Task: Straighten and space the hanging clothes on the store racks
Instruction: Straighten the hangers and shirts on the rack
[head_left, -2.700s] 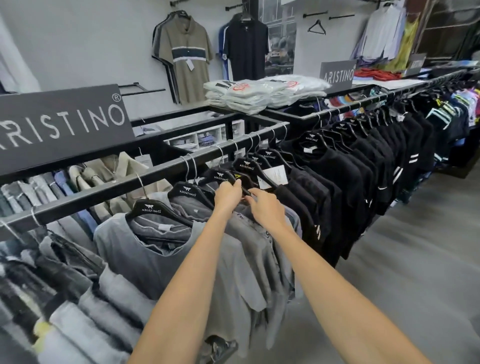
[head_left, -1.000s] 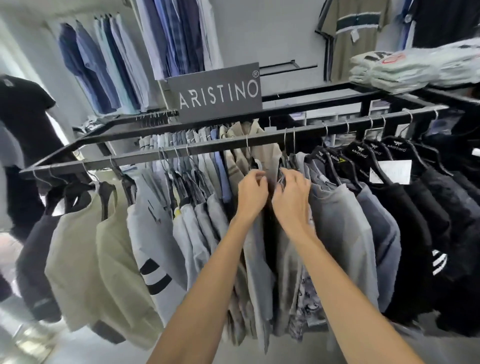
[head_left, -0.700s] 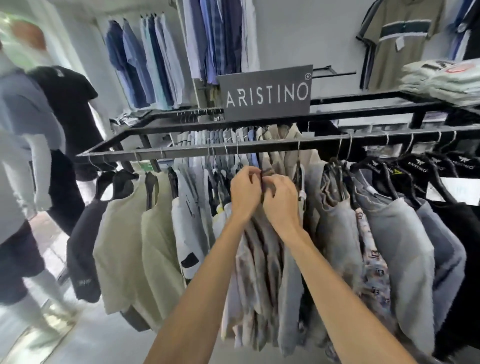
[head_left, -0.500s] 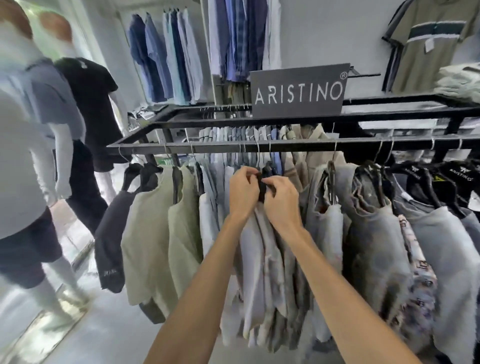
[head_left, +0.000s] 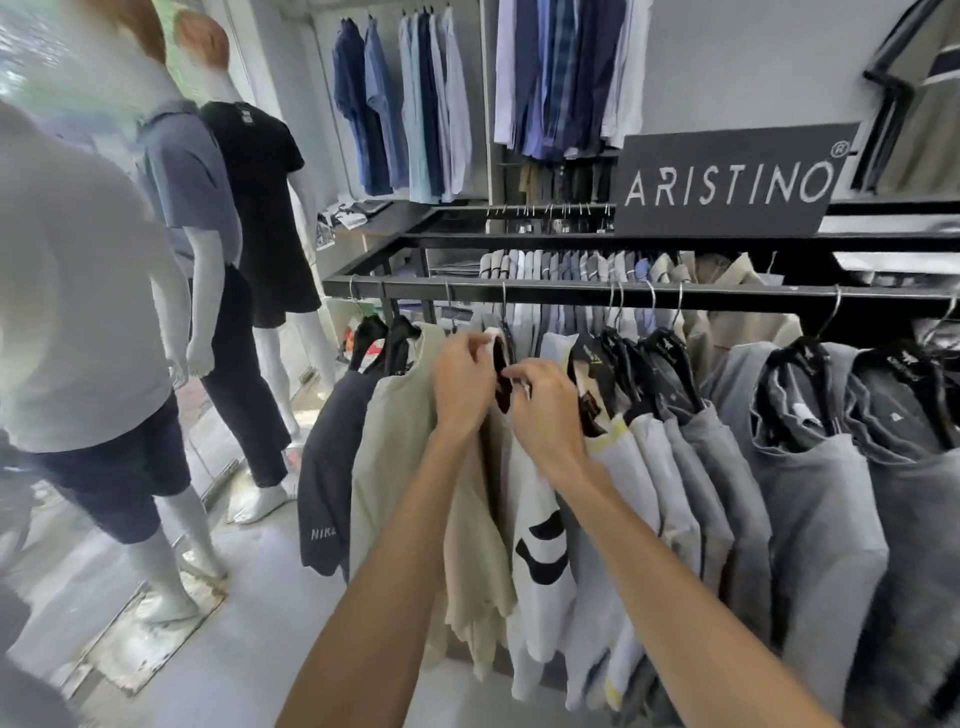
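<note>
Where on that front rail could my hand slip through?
Bare black front rail between the black hanger cluster and the dark grey T-shirts. Crowded inside that cluster and where left hand and right hand pinch the white striped shirt.

Count log, head view. Hands: 2, left hand (head_left: 462, 384) and right hand (head_left: 545, 410). Mannequins: 3, one in a white shirt (head_left: 78, 291), one in a grey-blue polo (head_left: 187, 176), one in a black tee (head_left: 260, 208). Brand sign (head_left: 727, 182): 1. On the front rail (head_left: 727, 299), wire hooks: 9 that can be picked out. Tops on that rail: navy top (head_left: 332, 467) 1; beige top (head_left: 400, 441) at least 1, with an arm hiding any split; striped white top (head_left: 540, 545) 1; mid-grey tees at right 2 (head_left: 821, 493) (head_left: 909, 467); pale grey tops (head_left: 675, 493) between them, too bunched to count. Wall clusters of shirts: 2 (head_left: 400, 104) (head_left: 561, 73), pieces uncountable.
</note>
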